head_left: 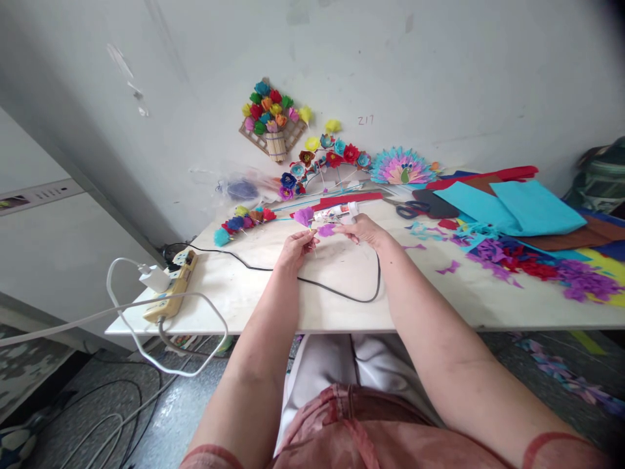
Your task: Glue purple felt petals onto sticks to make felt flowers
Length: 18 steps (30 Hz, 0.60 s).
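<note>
My left hand (297, 248) pinches the thin stem of a purple paper flower (304, 217) over the white table. My right hand (361, 230) is closed on a purple paper piece (325, 230), held close to the flower's stem. Just behind my right fingers is a white glue gun (334, 213), with a black cord (336, 294) looping over the table. Whether my right hand touches the glue gun cannot be told. Small finished paper flowers (237, 223) lie in a row to the left.
A power strip (172, 290) with a white plug and cables sits at the left. Scissors (413, 209), blue paper sheets (534, 207) and purple cut pieces (581, 277) lie at the right. Flower crafts (333, 157) and a paper peacock (404, 168) stand against the wall.
</note>
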Available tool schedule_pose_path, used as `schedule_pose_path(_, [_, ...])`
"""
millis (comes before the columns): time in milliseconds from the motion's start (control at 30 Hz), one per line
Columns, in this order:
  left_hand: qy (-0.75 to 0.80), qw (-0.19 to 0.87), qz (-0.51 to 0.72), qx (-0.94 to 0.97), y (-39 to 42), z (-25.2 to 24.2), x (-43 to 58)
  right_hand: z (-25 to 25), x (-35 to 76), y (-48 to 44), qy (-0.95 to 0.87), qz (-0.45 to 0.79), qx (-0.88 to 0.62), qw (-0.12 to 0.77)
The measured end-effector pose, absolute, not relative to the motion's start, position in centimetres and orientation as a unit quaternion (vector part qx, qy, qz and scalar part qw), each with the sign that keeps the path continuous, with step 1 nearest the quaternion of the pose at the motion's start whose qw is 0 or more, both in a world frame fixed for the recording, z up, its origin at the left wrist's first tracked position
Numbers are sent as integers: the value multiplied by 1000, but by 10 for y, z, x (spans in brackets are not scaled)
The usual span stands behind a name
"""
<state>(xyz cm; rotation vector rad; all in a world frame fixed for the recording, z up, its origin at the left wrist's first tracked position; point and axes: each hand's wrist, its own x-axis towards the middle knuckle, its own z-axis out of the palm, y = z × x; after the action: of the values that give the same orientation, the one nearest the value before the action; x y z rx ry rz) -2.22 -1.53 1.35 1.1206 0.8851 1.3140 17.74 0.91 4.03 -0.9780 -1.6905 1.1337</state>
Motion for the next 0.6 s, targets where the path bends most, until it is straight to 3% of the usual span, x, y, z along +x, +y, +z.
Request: schedule_pose_path(600, [376, 566, 560, 475, -15, 13, -23, 42, 176, 8, -674, 440, -401, 437])
